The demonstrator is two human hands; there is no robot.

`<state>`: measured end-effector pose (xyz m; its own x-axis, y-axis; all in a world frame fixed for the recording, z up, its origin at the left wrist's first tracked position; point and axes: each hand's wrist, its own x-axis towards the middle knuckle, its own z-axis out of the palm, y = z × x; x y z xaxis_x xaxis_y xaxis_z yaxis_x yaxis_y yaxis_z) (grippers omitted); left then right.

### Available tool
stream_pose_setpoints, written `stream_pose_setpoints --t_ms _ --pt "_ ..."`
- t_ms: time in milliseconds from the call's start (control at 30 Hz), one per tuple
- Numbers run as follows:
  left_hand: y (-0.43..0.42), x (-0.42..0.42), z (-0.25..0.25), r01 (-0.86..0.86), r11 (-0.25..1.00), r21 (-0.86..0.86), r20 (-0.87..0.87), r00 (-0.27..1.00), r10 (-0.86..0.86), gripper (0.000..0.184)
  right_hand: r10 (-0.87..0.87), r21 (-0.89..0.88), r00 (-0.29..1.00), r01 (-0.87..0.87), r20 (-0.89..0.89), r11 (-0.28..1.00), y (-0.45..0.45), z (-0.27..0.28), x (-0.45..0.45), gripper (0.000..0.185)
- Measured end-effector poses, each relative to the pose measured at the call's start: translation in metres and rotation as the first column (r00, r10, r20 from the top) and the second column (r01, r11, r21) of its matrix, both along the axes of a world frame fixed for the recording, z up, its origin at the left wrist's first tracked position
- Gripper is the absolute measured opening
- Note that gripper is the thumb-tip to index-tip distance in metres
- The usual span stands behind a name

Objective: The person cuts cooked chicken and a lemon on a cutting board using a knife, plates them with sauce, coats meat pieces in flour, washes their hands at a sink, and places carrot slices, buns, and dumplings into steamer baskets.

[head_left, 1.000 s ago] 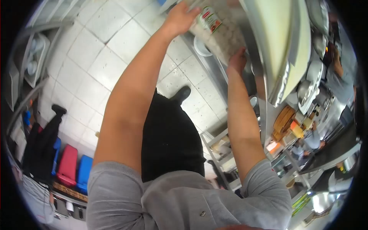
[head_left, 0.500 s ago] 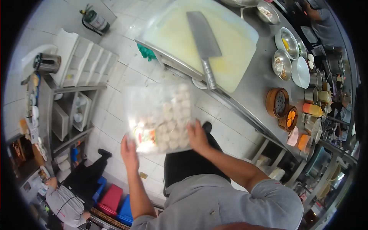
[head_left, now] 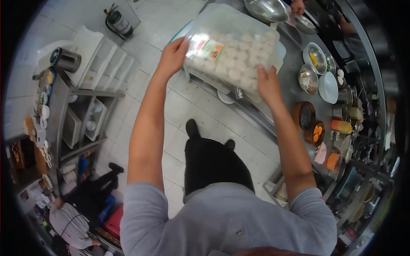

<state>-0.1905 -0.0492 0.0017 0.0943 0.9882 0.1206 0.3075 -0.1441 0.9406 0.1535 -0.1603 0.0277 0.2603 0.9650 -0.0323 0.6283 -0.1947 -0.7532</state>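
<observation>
A clear plastic bag [head_left: 237,53] full of round whitish pieces, with a red, white and green label, is held up over the cutting board [head_left: 279,53] on the steel counter. My left hand [head_left: 174,53] grips the bag's left edge. At its lower right edge, my right hand [head_left: 268,83] pinches the plastic between thumb and fingers. The bag hides most of the board; a bit of metal handle [head_left: 239,92] shows below it.
Metal bowls [head_left: 314,57], a white bowl [head_left: 328,87] and bamboo steamers [head_left: 304,115] stand on the counter to the right. Shelving [head_left: 79,91] and a fire extinguisher [head_left: 119,23] are left. A co-worker [head_left: 70,224] is at lower left; another person's hand [head_left: 297,6] is near the top.
The bag has moved from above the floor, up and right over the cutting board, with both my hands on it. It now covers the cleaver blade seen before.
</observation>
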Motion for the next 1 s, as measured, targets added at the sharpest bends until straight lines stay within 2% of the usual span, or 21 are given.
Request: stream_pose_setpoints --t_ms 33,100,133,167,233,267,333,367,400,467,500,533,567,600,667,700,767,867,900,967,1000 --pt "0.018 0.011 -0.015 0.024 0.999 -0.029 -0.075 0.997 -0.026 0.048 -0.02 -0.06 0.995 0.026 0.099 0.998 0.007 -0.008 0.012 0.071" --pt "0.04 0.024 -0.025 0.029 0.997 0.073 -0.287 0.958 -0.007 0.047 -0.01 -0.129 0.946 0.055 0.324 0.99 0.004 -0.013 0.03 0.067" --pt "0.04 0.025 -0.021 -0.015 0.999 0.049 -0.272 0.962 0.028 0.048 0.016 -0.14 0.899 0.05 0.437 0.989 -0.004 0.001 0.028 0.066" --pt "0.053 0.025 -0.037 -0.071 0.993 0.089 -0.476 0.873 0.105 0.045 0.02 -0.14 0.907 0.043 0.42 0.989 -0.019 0.02 0.016 0.059" --pt "0.031 0.004 -0.019 -0.134 0.991 -0.009 -0.252 0.959 0.128 0.045 0.026 -0.173 0.957 0.025 0.289 0.985 -0.069 0.029 0.003 0.046" --pt "0.014 -0.004 -0.05 -0.161 0.986 -0.051 -0.26 0.955 0.142 0.045 0.016 -0.201 0.985 0.02 0.174 0.979 -0.093 0.024 0.0 0.039" --pt "-0.013 -0.015 -0.113 -0.57 0.81 -0.137 0.02 0.816 0.578 0.041 -0.041 -0.456 0.99 -0.024 -0.132 0.89 -0.129 -0.006 -0.033 0.029" --pt "-0.024 -0.012 -0.135 -0.584 0.795 -0.162 0.007 0.805 0.593 0.041 -0.019 -0.637 0.986 -0.092 -0.165 0.766 -0.126 -0.032 -0.049 0.03" --pt "-0.037 -0.003 -0.154 -0.461 0.883 -0.086 -0.327 0.851 0.412 0.042 0.116 -0.59 0.977 -0.201 -0.18 0.782 -0.128 -0.093 -0.043 0.029" --pt "-0.047 0.025 -0.208 -0.007 1.0 -0.017 -0.494 0.87 -0.002 0.056 0.127 -0.518 0.97 -0.218 -0.206 0.827 -0.103 -0.208 -0.03 0.03" --pt "-0.04 0.04 -0.241 0.142 0.988 0.06 -0.533 0.842 -0.089 0.066 0.023 -0.488 0.964 -0.156 -0.266 0.859 -0.08 -0.252 -0.026 0.033" --pt "-0.033 0.055 -0.274 0.288 0.948 0.134 -0.57 0.805 -0.164 0.076 -0.087 -0.477 0.99 0.024 -0.111 0.879 -0.047 -0.304 -0.02 0.038" --pt "-0.034 0.068 -0.3 0.327 0.933 0.149 -0.728 0.675 -0.12 0.083 -0.046 -0.463 0.999 0.051 0.022 0.885 -0.017 -0.356 0.004 0.038" --pt "-0.034 0.074 -0.322 0.32 0.938 0.135 -0.711 0.691 -0.133 0.083 -0.052 -0.432 0.997 0.072 0.058 0.899 0.009 -0.386 0.022 0.036" --pt "-0.024 0.08 -0.355 0.44 0.892 0.1 -0.784 0.587 -0.201 0.087 -0.051 -0.403 0.993 0.09 0.106 0.911 0.041 -0.412 0.033 0.034" --pt "-0.027 0.081 -0.366 0.434 0.896 0.094 -0.774 0.598 -0.208 0.087 -0.172 -0.421 0.985 0.154 -0.004 0.894 0.054 -0.413 0.03 0.035" --pt "-0.031 0.078 -0.385 0.342 0.913 0.224 -0.634 0.762 -0.13 0.097 -0.286 -0.452 0.953 0.212 -0.102 0.866 0.068 -0.407 0.023 0.036" --pt "-0.031 0.079 -0.396 0.31 0.907 0.283 -0.643 0.764 -0.061 0.089 -0.427 -0.464 0.874 0.286 -0.233 0.838 0.057 -0.382 0.026 0.029" --pt "-0.03 0.081 -0.397 0.306 0.908 0.287 -0.637 0.768 -0.058 0.089 -0.414 -0.383 0.711 0.217 -0.568 0.898 0.057 -0.377 0.042 0.025" --pt "-0.024 0.083 -0.391 0.187 0.919 0.346 -0.513 0.858 0.019 0.078 -0.321 -0.268 0.459 0.178 -0.829 0.947 0.061 -0.37 0.05 0.022" --pt "-0.022 0.081 -0.385 0.183 0.918 0.353 -0.51 0.86 0.025 0.078 -0.138 -0.117 0.741 0.08 -0.658 0.99 0.062 -0.367 0.043 0.026"
